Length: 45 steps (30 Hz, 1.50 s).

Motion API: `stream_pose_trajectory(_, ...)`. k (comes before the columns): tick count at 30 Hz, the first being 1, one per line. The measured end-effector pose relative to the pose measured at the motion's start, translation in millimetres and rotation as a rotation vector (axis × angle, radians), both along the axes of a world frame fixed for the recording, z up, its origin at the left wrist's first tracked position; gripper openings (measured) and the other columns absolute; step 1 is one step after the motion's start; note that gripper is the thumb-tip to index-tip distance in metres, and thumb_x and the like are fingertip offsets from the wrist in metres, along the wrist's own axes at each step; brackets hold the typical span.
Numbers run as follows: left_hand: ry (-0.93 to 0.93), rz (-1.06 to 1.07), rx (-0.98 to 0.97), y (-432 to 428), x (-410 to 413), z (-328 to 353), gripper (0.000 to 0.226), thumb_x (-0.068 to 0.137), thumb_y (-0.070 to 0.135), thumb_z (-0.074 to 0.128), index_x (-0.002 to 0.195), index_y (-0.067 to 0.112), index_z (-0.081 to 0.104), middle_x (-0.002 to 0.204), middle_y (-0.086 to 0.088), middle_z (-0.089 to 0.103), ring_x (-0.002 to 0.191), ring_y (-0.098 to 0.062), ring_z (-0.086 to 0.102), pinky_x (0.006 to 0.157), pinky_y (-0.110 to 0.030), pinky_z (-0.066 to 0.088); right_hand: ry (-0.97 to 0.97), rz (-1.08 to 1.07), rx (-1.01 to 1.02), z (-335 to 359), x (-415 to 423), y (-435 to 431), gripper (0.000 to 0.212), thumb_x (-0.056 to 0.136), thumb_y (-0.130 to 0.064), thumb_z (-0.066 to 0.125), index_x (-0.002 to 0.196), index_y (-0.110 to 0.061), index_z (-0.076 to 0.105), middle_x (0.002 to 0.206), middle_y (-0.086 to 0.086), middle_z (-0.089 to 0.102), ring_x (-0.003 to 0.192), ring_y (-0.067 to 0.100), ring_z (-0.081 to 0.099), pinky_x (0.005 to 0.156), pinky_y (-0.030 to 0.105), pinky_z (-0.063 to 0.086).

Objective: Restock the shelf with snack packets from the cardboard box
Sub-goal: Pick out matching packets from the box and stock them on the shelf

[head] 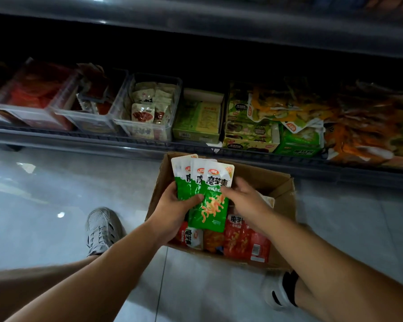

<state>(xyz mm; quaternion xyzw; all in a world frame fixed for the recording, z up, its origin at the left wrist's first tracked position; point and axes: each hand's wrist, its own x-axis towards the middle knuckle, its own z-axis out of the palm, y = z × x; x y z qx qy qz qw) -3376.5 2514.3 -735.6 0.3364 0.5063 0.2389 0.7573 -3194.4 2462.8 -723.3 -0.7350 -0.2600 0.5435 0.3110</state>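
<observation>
Packets of green-wrapped snacks fanned above the cardboard box; left hand gripped them, right hand pinched the front one's edge.

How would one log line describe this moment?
phase: gathering packets | left hand: grips green packets above cardboard box | right hand: at their edge, grip unclear | red packets: in the box

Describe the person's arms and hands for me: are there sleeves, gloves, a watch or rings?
The left forearm and right forearm are bare as far as the picture shows them; no sleeve edge comes into view. The left hand and right hand wear no gloves. No watch, bracelet or ring shows on either, though the right hand is a little blurred.
</observation>
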Motion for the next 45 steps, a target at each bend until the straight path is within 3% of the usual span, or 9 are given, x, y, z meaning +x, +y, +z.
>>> stream_pose_trajectory(4, -0.065, -0.023, 0.022, 0.5, 18.5, 23.0, 0.050, 0.094, -0.003, 0.064, 0.138, 0.014, 0.051, 0.124, -0.011, 0.073, 0.114, -0.032, 0.071, 0.104, -0.058, 0.051, 0.272, -0.210, 0.100, 22.3, -7.5, 9.3, 0.026, 0.101, -0.020, 0.057, 0.125, -0.030, 0.054, 0.113, 0.003, 0.072, 0.095, 0.026, 0.074, 0.087, 0.054, 0.058)
stream_pose_trajectory(10, -0.082, -0.166, 0.131, 3.9, 53.7, 80.0, 0.041, 0.102, 0.000, 0.052, 0.132, 0.029, 0.050, 0.119, -0.012, 0.073, 0.105, -0.029, 0.073, 0.086, -0.043, 0.061, 0.247, -0.129, 0.137, 80.5, 7.8, 24.2, 0.049, 0.101, -0.035, 0.055, 0.146, -0.030, 0.035, 0.131, 0.003, 0.063, 0.104, 0.026, 0.070, 0.086, 0.047, 0.060)
stream_pose_trajectory(12, -0.092, -0.239, 0.187, 10.8, 60.3, 105.1, 0.045, 0.101, -0.003, 0.052, 0.131, 0.030, 0.049, 0.119, -0.012, 0.071, 0.103, -0.026, 0.074, 0.080, -0.036, 0.061, 0.299, -0.124, 0.195, 106.4, 13.2, 27.4, 0.028, 0.105, -0.026, 0.049, 0.133, -0.028, 0.049, 0.120, 0.004, 0.069, 0.102, 0.025, 0.071, 0.084, 0.043, 0.060)
stream_pose_trajectory(15, -0.064, -0.319, 0.324, 27.8, 64.8, 144.2, 0.045, 0.102, -0.002, 0.052, 0.134, 0.028, 0.044, 0.124, -0.009, 0.068, 0.110, -0.023, 0.071, 0.083, -0.034, 0.060, 0.337, -0.098, 0.321, 145.5, 22.7, 31.8, 0.033, 0.105, -0.011, 0.044, 0.131, -0.027, 0.055, 0.114, 0.010, 0.073, 0.098, 0.028, 0.072, 0.082, 0.045, 0.060)
stream_pose_trajectory(20, -0.046, -0.342, 0.543, 62.1, 70.5, 221.4, 0.054, 0.081, 0.020, 0.059, 0.133, 0.027, 0.045, 0.133, -0.013, 0.062, 0.120, -0.025, 0.066, 0.093, -0.041, 0.059, 0.023, 0.004, 0.559, 217.2, 34.6, 51.1, 0.043, 0.104, -0.013, 0.050, 0.138, -0.039, 0.049, 0.122, -0.012, 0.069, 0.108, 0.010, 0.068, 0.092, 0.042, 0.058)
stream_pose_trajectory(28, 0.186, -0.200, 1.161, 153.6, 97.1, 366.0, 0.042, 0.097, 0.006, 0.065, 0.133, 0.024, 0.052, 0.126, 0.001, 0.067, 0.115, -0.015, 0.065, 0.096, -0.041, 0.058, -0.413, -0.028, 0.971, 354.5, 61.4, 140.8, 0.048, 0.098, -0.015, 0.061, 0.142, -0.028, 0.045, 0.135, -0.008, 0.059, 0.123, 0.018, 0.058, 0.101, 0.049, 0.052)
stream_pose_trajectory(32, 0.192, -0.074, 1.200, 182.5, 114.7, 381.3, 0.057, 0.097, 0.003, 0.063, 0.147, 0.024, 0.042, 0.131, 0.002, 0.064, 0.116, -0.015, 0.064, 0.085, -0.029, 0.057, -0.534, -0.033, 1.004, 376.9, 69.9, 184.8, 0.050, 0.097, -0.011, 0.062, 0.142, -0.021, 0.044, 0.138, 0.003, 0.059, 0.127, 0.023, 0.056, 0.103, 0.050, 0.050)
stream_pose_trajectory(40, 0.241, -0.026, 1.142, 197.9, 120.6, 351.5, 0.061, 0.096, -0.002, 0.061, 0.147, 0.026, 0.041, 0.130, 0.000, 0.063, 0.120, -0.021, 0.062, 0.099, -0.044, 0.056, -0.710, -0.007, 0.906, 353.5, 73.6, 201.5, 0.040, 0.095, -0.016, 0.066, 0.133, -0.022, 0.052, 0.124, -0.003, 0.063, 0.109, 0.016, 0.059, 0.088, 0.032, 0.049)
stream_pose_trajectory(45, 0.372, -0.108, 1.165, 197.5, 121.5, 340.9, 0.063, 0.096, -0.002, 0.055, 0.147, 0.029, 0.034, 0.118, 0.006, 0.059, 0.109, -0.015, 0.060, 0.082, -0.026, 0.054, -0.759, 0.024, 0.848, 340.6, 73.8, 200.1, 0.028, 0.096, -0.020, 0.064, 0.121, -0.021, 0.052, 0.114, -0.002, 0.065, 0.101, 0.020, 0.063, 0.088, 0.042, 0.055)
